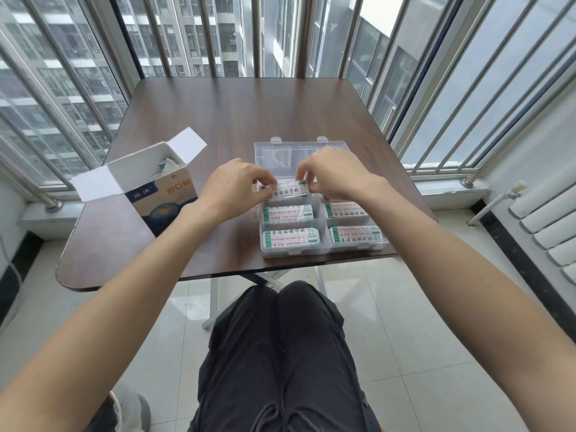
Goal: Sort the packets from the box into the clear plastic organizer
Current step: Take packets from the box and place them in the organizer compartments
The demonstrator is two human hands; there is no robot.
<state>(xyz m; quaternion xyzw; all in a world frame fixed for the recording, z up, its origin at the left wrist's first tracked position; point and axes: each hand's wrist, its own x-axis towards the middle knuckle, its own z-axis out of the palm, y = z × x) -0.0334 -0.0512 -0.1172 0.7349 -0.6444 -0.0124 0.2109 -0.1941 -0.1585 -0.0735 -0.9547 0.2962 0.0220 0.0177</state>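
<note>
My left hand (237,186) and right hand (331,175) pinch one bandage packet (286,191) by its ends above the clear organizer (314,148); I should keep it level and lower it flat into a free compartment.

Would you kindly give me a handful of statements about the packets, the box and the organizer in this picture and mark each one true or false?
1. Both hands hold one packet by its ends: the left hand at one end, the right hand at the other. True.
2. The cardboard box is taped shut. False: its top flaps stand open.
3. The clear organizer sits on the table to the right of the box. True.
4. The organizer holds no packets. False: four near compartments already hold packets, such as the near-left packets.
5. The held packet lies flat on the table beside the box. False: it is held over the organizer.
</note>
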